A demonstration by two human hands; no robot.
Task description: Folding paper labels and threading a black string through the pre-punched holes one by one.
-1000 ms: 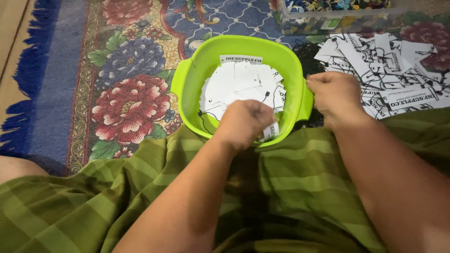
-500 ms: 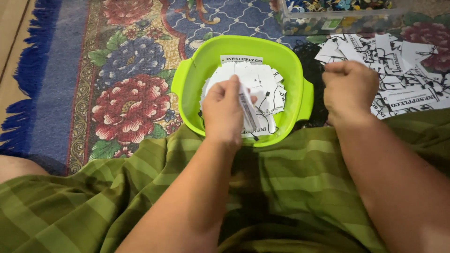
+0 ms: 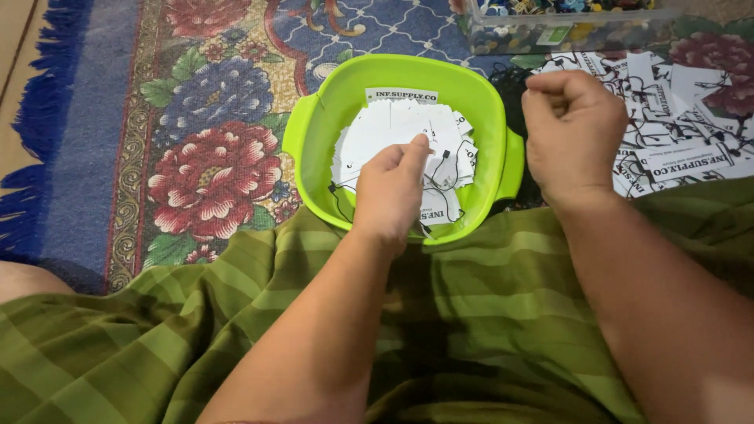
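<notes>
So the left hand [image 3: 390, 191] is reaching into a lime green plastic basin [image 3: 314, 126] that sits on the floor rug right at the far edge of the person's lap. Fingers are mostly curled in, with the forefinger stretched out and its tip resting on the pile of white paper tags [image 3: 385, 129] inside the basin. Doesn't look like it's gripping anything, just touching the top of the pile. The tags have thin black strings looped through them.

The right hand [image 3: 573, 129] hovers just right of the basin, closed into a loose fist with thumb and forefinger pinched together; can't tell whether it's holding anything.

Further right there's a loose heap of printed tags [image 3: 679, 145] spread over the floral rug [image 3: 212, 157]. A clear plastic box [image 3: 550, 27] of small colourful bits sits at the far side. A green striped cloth [image 3: 503, 306] covers the lap in the near part.
</notes>
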